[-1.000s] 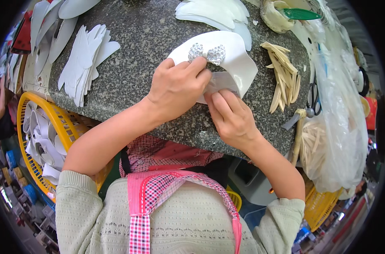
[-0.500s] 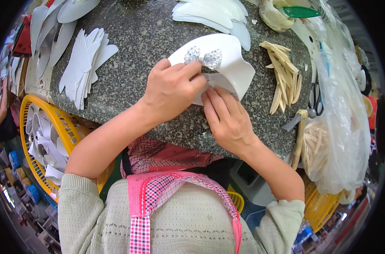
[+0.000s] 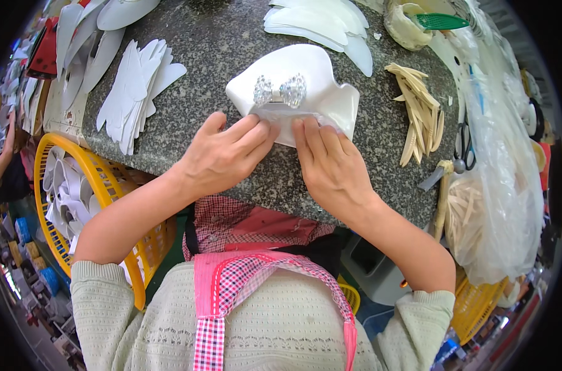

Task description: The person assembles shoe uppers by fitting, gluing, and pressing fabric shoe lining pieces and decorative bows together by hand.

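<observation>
A glossy white shoe upper [image 3: 315, 65] lies curved on the speckled stone tabletop, with a sparkling rhinestone bow [image 3: 280, 91] on it. Along its near edge, below the bow, my left hand [image 3: 222, 151] pinches with bent fingers; the fingertips are partly hidden by the fold. Beside it, my right hand [image 3: 333, 167] presses its fingers, held together, onto the same edge. A thin pale layer shows between the two hands, under the bow. The right thumb is out of sight.
White flat cut pieces [image 3: 132, 89] are stacked left, more [image 3: 318, 21] at the back. Tan strips [image 3: 417, 114] lie right, near scissors [image 3: 464, 148] and a clear plastic bag [image 3: 510, 210]. A crusted pot [image 3: 408, 31] stands back right. A yellow basket [image 3: 98, 176] holds white pieces.
The upper and bow have shifted left and now face me more squarely. My left hand has moved left and down, away from the bow, onto the near edge; my right hand stays close.
</observation>
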Action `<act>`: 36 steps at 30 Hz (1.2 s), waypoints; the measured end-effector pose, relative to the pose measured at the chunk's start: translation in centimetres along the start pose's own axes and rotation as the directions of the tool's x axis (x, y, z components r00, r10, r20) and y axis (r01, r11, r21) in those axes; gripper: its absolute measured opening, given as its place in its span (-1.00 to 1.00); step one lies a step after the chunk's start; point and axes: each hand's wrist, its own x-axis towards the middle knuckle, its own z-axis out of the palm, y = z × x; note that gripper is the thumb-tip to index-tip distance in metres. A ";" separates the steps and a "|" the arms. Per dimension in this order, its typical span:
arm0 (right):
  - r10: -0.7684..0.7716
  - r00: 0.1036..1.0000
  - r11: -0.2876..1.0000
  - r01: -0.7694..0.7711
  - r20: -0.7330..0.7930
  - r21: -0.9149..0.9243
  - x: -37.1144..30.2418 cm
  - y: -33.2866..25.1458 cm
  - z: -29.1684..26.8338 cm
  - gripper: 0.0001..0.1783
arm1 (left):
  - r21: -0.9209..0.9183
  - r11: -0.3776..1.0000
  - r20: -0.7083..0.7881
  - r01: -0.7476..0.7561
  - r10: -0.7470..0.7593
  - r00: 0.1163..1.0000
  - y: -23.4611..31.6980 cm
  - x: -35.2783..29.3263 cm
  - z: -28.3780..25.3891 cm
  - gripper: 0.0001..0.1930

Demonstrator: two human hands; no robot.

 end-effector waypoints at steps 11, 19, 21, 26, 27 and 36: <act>-0.049 0.997 0.999 0.049 -0.055 -0.004 0.1 0.0 0.7 -0.50 | -0.260 0.928 -0.014 0.266 -0.279 0.960 0.0 2.6 0.8 -0.74; -0.068 0.996 0.997 0.070 -0.064 0.029 0.3 0.5 0.8 -0.51 | -0.192 0.947 -0.014 0.258 -0.265 0.964 -0.5 3.7 1.3 -0.84; -0.099 0.993 0.988 0.105 -0.062 0.109 0.4 0.7 0.9 -0.54 | -0.224 0.943 -0.032 0.247 -0.261 0.965 -0.8 3.8 1.7 -0.84; -0.112 0.991 0.978 0.123 -0.074 0.166 0.8 0.9 0.6 -0.57 | -0.210 0.939 0.042 0.271 -0.268 0.963 -0.9 4.5 1.4 -0.85; -0.096 0.993 0.979 0.106 -0.067 0.174 0.9 0.9 0.5 -0.53 | -0.204 0.938 0.090 0.280 -0.266 0.960 -1.0 4.7 1.2 -0.85; 0.051 0.978 0.958 0.009 -0.200 0.287 1.2 2.0 1.1 -0.67 | -0.251 0.968 -0.137 0.026 -0.063 0.989 -0.6 2.3 -0.2 -0.70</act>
